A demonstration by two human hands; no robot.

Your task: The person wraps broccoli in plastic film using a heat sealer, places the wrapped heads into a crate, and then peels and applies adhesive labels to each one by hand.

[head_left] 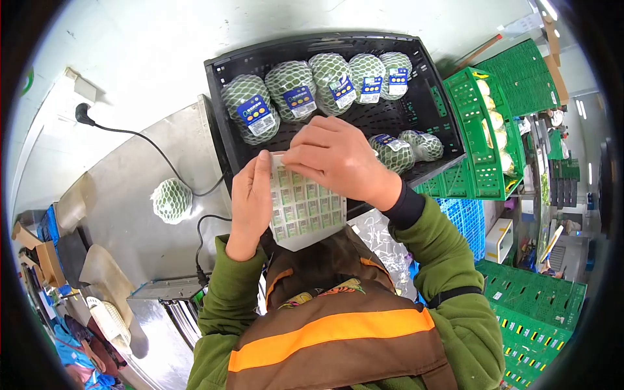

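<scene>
My left hand (pixel 251 203) grips the left edge of a sheet of small green-and-white stickers (pixel 309 211), thumb up along its side. My right hand (pixel 344 158) is closed in a pinch at the sheet's upper edge; whether one sticker is between its fingertips is hidden. Just beyond both hands is a black plastic crate (pixel 312 43). Along its far side stand several round green fruits in white foam nets, one a netted fruit (pixel 251 109) with a blue label. Two more, including a netted fruit (pixel 394 153), lie near the crate's right front, beyond my right wrist.
A lone netted fruit (pixel 172 201) rests on the metal table (pixel 140 227) at left, by a black cable (pixel 140 135). Green crates (pixel 478 162) holding pale produce stand at right, above a blue crate (pixel 465 221). More green crates (pixel 530 312) are stacked lower right.
</scene>
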